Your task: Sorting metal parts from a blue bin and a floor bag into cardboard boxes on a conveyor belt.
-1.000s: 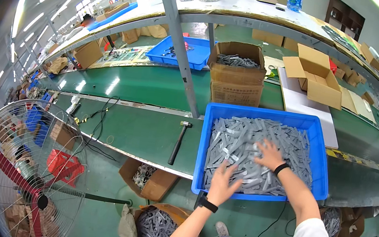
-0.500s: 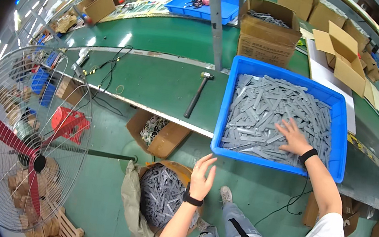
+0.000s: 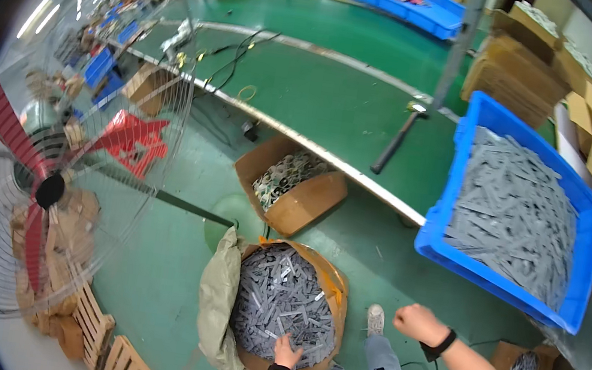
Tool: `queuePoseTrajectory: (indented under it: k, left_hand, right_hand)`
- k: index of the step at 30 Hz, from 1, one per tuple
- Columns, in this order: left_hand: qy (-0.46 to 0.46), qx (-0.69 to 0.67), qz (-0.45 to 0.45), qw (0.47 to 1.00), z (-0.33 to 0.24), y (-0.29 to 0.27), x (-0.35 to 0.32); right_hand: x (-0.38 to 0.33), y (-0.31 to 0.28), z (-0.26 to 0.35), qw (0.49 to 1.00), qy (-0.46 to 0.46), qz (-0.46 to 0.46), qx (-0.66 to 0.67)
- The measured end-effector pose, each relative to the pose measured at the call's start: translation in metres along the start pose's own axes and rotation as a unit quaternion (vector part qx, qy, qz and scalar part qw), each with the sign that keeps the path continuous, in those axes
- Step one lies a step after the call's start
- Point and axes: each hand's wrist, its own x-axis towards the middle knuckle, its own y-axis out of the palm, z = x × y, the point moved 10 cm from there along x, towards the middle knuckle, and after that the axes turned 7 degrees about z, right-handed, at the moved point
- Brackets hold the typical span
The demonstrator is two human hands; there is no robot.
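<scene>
My left hand (image 3: 286,352) reaches down to the near edge of a round, bag-lined carton (image 3: 341,297) full of grey flat strips (image 3: 284,297). Its thumb and fingers are apart, and nothing shows between them. Out over the floor, right of that carton, is my right hand (image 3: 421,325), its fingers curled closed; what they hold, if anything, is hidden. Farther right, a blue plastic bin (image 3: 433,246) on the green workbench carries a heap of similar grey strips (image 3: 511,215). Both wrists wear black bands.
A hammer (image 3: 398,139) lies on the bench (image 3: 309,92) near cables. An open carton of small parts (image 3: 312,206) stands under the bench edge. At left is a large caged fan (image 3: 49,188) with red blades. Wooden pallets (image 3: 127,366) lie at lower left.
My right hand has left the strips in the blue bin and come back toward my body, its fingers now curled. My left hand has gone down to the carton of strips. The view has swung left.
</scene>
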Motion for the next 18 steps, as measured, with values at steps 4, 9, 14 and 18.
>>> queuePoseTrajectory:
  k: [4,9,14,18]
  left_hand:
    - [-0.041,0.075,0.062,0.994,-0.001,0.041,0.04]
    - [0.127,0.332,0.204,0.912,-0.001,0.121,0.08]
    - [0.162,0.302,0.188,0.92,-0.005,0.134,0.111]
    - [0.134,0.193,0.032,0.971,0.004,0.107,0.148]
  right_hand:
    - [0.126,0.165,-0.123,0.977,0.117,0.127,-0.125]
    - [0.272,0.269,-0.231,0.956,0.234,0.157,-0.085]
    - [0.372,0.278,-0.29,0.953,0.302,0.017,-0.01]
    - [0.43,0.274,-0.316,0.941,0.321,-0.076,0.072]
